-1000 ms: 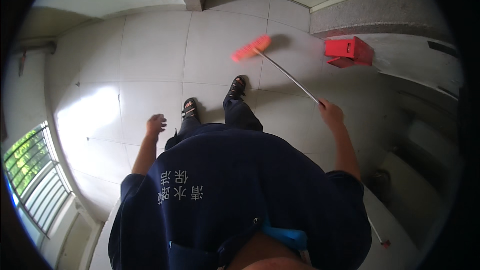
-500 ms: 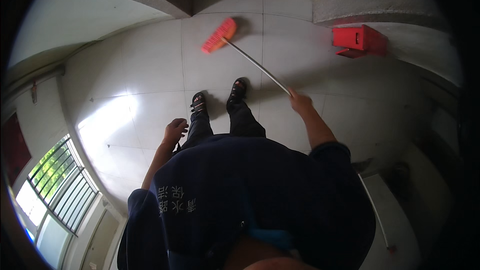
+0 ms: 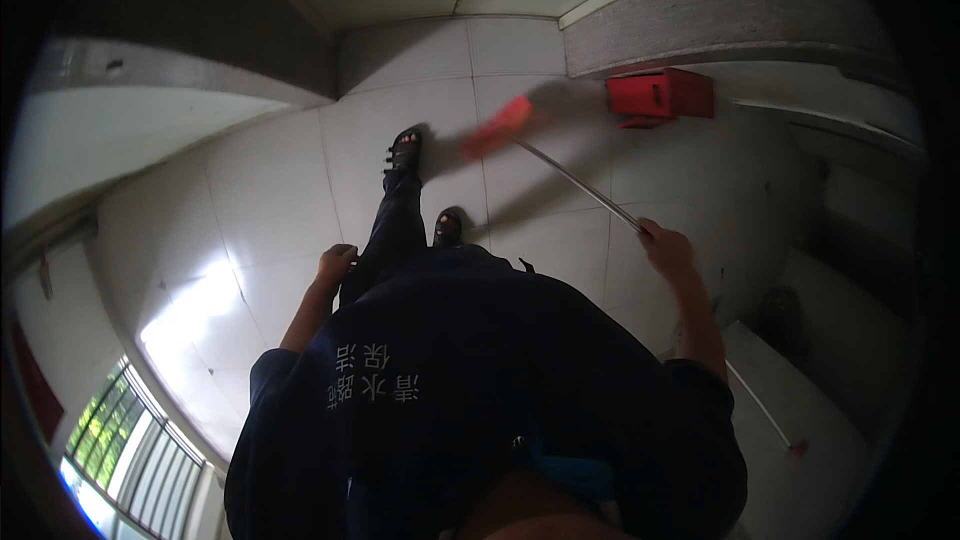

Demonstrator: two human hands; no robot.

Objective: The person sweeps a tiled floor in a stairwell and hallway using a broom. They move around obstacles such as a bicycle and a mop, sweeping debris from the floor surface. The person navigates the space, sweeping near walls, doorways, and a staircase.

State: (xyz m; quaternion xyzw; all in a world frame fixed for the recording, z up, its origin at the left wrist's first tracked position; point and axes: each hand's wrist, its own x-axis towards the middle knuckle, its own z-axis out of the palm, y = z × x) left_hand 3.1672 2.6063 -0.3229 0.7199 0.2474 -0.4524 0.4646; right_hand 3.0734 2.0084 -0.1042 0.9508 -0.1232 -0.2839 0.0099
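Note:
A broom with a pinkish-red and orange head point(image 3: 498, 128) and a thin metal handle point(image 3: 580, 183) reaches out over the tiled floor, ahead and to the right of my feet. Its head is smeared by motion. My right hand point(image 3: 668, 246) is wrapped round the upper end of that handle, arm held out to the right. My left hand point(image 3: 338, 260) hangs beside my left trouser leg, fingers loosely bent, and I see nothing in it. My left sandal point(image 3: 405, 152) is set well ahead of my right sandal point(image 3: 449, 227).
A red box-shaped container point(image 3: 660, 95) stands on the floor against the right wall. Ahead, a grey wall end point(image 3: 270, 30) juts in from the left. Behind my right arm lies a thin pale stick point(image 3: 760, 405) with a red end. A barred window point(image 3: 130, 440) is at lower left.
My left foot has stepped forward past the right one. The broom head has swung to the right and a little nearer, and my right hand has moved right with the handle.

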